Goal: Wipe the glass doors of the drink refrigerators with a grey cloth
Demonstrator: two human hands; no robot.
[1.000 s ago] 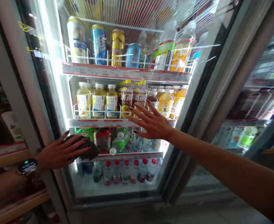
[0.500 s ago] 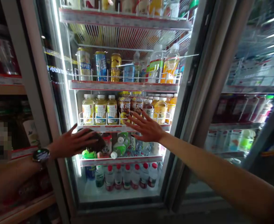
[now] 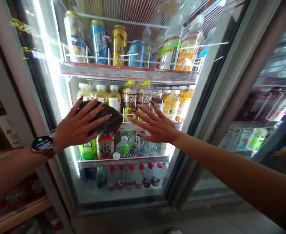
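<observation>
A lit drinks fridge fills the middle of the head view, seen through its glass door (image 3: 143, 75), which carries reflections. My left hand (image 3: 78, 125), with a watch (image 3: 42, 145) on the wrist, lies with fingers spread over a dark cloth (image 3: 106, 118) and appears to press it to the glass. The cloth hides part of the tea bottles (image 3: 114, 98) behind it. To its right, my right hand (image 3: 157, 126) has its fingers spread and holds nothing; it seems to rest on the glass in front of the brown iced tea bottles (image 3: 130, 97).
Cans (image 3: 120, 42) and bottles line the shelf above. Below, green-labelled bottles (image 3: 125, 148) lie on their sides beside a red-labelled bottle (image 3: 105, 145). Red-capped bottles (image 3: 130, 177) stand at the bottom. A metal door frame (image 3: 221, 94) runs along the right, with another drinks fridge beyond.
My left hand and the cloth have moved up across the glass, uncovering the red-labelled bottle. The right hand keeps about the same place. The view is closer and tilted lower.
</observation>
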